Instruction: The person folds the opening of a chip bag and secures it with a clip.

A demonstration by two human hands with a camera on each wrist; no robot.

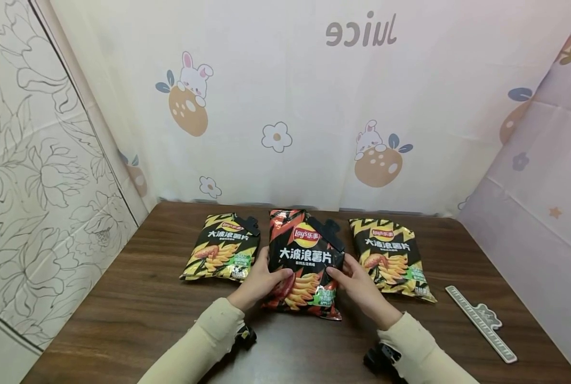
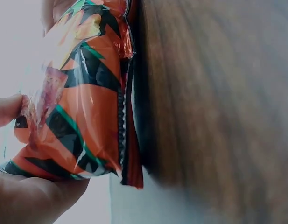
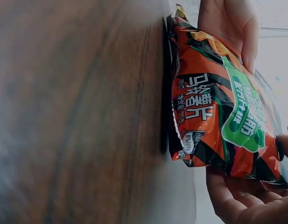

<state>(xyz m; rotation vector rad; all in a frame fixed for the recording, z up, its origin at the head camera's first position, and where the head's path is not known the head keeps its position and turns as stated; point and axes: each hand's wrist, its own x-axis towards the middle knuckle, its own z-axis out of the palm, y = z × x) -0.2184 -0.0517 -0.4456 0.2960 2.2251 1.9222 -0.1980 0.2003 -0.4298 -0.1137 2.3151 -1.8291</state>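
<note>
In the head view, the left hand and right hand grip the sides of a glossy red-and-black Lay's bag lettered 大波浪薯片, between a yellow-and-black Lay's bag with a black clip and another yellow-and-black Lay's bag. The left wrist view shows orange-black stripes; the right wrist view, 马铃薯片 and a green label.

Your head view is bright and evenly lit; your wrist views blur the table, with glare on the bag.
</note>
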